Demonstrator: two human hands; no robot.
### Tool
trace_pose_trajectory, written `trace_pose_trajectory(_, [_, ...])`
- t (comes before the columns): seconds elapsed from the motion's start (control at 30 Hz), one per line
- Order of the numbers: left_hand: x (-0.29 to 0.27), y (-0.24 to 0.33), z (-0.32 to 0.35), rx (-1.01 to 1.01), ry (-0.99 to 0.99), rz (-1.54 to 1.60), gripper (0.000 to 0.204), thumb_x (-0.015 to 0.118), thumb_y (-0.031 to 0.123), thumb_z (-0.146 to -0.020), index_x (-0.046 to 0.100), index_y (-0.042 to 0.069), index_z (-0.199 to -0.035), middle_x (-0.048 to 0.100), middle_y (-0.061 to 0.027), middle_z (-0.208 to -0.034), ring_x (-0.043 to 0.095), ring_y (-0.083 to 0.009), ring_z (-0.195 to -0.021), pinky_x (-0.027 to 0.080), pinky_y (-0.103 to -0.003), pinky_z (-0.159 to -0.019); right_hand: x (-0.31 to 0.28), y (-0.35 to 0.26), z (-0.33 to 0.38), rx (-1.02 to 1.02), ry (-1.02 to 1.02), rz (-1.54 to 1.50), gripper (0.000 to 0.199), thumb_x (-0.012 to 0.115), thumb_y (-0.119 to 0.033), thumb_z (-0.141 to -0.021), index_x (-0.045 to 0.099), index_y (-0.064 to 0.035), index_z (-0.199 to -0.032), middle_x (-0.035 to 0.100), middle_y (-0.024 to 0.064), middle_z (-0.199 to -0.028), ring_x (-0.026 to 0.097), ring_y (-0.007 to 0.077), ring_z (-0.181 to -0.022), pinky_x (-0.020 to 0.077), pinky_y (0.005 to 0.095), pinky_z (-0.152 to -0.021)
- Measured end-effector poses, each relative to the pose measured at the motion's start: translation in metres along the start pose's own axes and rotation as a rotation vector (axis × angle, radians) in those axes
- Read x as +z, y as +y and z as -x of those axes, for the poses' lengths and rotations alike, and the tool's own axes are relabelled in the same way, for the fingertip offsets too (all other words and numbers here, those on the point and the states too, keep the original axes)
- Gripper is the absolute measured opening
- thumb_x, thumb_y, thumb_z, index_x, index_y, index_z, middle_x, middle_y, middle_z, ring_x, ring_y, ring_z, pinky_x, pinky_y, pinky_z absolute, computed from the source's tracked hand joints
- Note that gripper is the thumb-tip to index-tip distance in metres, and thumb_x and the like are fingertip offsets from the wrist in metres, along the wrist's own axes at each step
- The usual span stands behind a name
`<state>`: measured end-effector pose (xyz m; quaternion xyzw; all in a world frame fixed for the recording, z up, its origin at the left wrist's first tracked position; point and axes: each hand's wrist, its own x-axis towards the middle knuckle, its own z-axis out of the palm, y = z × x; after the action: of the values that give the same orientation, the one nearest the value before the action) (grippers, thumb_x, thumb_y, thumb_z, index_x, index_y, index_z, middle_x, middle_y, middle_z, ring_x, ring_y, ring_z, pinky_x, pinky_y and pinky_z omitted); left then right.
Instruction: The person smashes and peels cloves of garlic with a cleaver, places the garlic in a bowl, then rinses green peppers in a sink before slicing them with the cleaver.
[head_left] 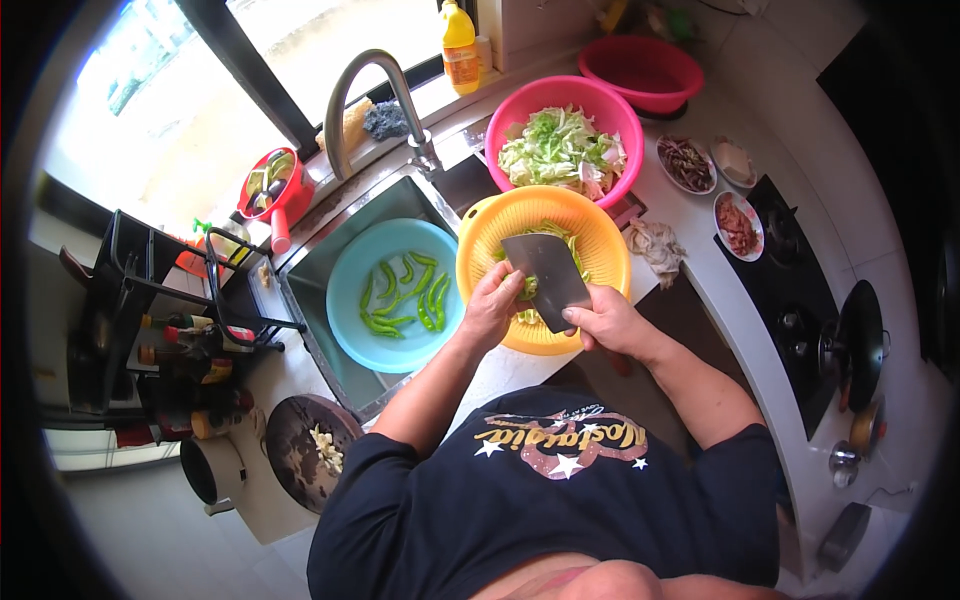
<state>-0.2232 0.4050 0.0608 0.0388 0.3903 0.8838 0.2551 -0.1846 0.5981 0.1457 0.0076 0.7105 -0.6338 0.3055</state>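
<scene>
The right hand (607,322) grips the handle of a broad cleaver (548,276), fingers wrapped tight around it, and holds the flat blade over the orange colander (600,250). The left hand (490,305) sits at the blade's near edge, its fingers together against the chopped green vegetable (527,288) lying on the blade; whether they pinch it or only press it cannot be told. More green pieces lie in the colander behind the blade, which hides most of them. The colander rests at the sink's right edge, partly on the white bench (700,280).

Just left of it, a light blue basin (350,260) sits in the sink (310,270) and holds whole green peppers (402,295). The curved tap (372,85) arches over the sink's far side. Behind the colander and touching it stands a pink colander (615,110) of chopped cabbage, and a red basin (642,70) stands beyond that. To the right, three small dishes (686,164) of prepared ingredients stand beside the black hob (790,300), where a dark pan (858,340) rests. A yellow bottle (460,45) stands on the window sill. At lower left, a round dark chopping board (300,440) carries some pale chopped pieces, near a black wire rack (150,290) of bottles.
</scene>
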Motion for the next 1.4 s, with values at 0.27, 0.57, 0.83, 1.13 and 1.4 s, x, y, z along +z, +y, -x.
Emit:
trace_pose_trajectory(0.27, [0.005, -0.013, -0.017, 0.128, 0.021, 0.053, 0.032, 0.045, 0.020, -0.098, 0.043, 0.003, -0.125, 0.056, -0.0113, -0.114, 0.056, -0.0255, -0.106, 0.045, -0.039, -0.094, 0.021, 0.020, -0.021, -0.169, 0.193, 0.113, 0.023, 0.051, -0.009, -0.088, 0.053, 0.0034, -0.107, 0.059, 0.0043, -0.072, 0.053, 0.0093, -0.050, 0.0455, 0.0231, -0.048])
trace_pose_trajectory(0.57, [-0.014, 0.006, -0.030, 0.005, 0.146, 0.020, 0.024, 0.044, 0.029, -0.098, 0.053, 0.007, -0.096, 0.061, -0.0095, -0.096, 0.065, -0.0239, -0.079, 0.058, -0.041, -0.066, -0.005, 0.000, -0.011, -0.107, 0.212, 0.008, 0.017, 0.050, -0.011, -0.089, 0.052, 0.0019, -0.100, 0.058, 0.0037, -0.073, 0.050, 0.0070, -0.050, 0.0421, 0.0211, -0.048])
trace_pose_trajectory(0.83, [-0.017, 0.008, -0.045, -0.145, 0.298, 0.066, 0.026, 0.040, 0.033, -0.099, 0.049, 0.009, -0.094, 0.063, -0.0132, -0.085, 0.065, -0.0260, -0.078, 0.056, -0.044, -0.070, -0.006, 0.003, -0.010, -0.141, 0.276, 0.118, 0.025, 0.052, -0.009, -0.088, 0.052, 0.0049, -0.108, 0.060, 0.0062, -0.077, 0.050, 0.0071, -0.049, 0.0452, 0.0219, -0.050])
trace_pose_trajectory(1.13, [-0.016, 0.007, -0.049, -0.214, 0.474, 0.218, 0.027, 0.040, 0.035, -0.099, 0.048, 0.010, -0.092, 0.061, -0.0091, -0.080, 0.064, -0.0280, -0.077, 0.054, -0.051, -0.071, -0.003, 0.024, -0.016, -0.366, 0.372, 0.491, 0.019, 0.054, -0.007, -0.087, 0.054, 0.0058, -0.100, 0.060, 0.0083, -0.067, 0.054, 0.0102, -0.050, 0.0456, 0.0251, -0.049])
trace_pose_trajectory(1.4, [-0.036, -0.011, -0.056, 0.215, 0.321, -0.380, 0.023, 0.045, 0.026, -0.098, 0.055, 0.005, -0.098, 0.060, -0.0047, -0.084, 0.062, -0.0178, -0.076, 0.052, -0.030, -0.067, -0.001, 0.027, -0.019, -0.382, 0.407, 0.433, 0.015, 0.055, -0.005, -0.087, 0.053, 0.0048, -0.098, 0.060, 0.0064, -0.066, 0.054, 0.0095, -0.049, 0.0448, 0.0243, -0.048])
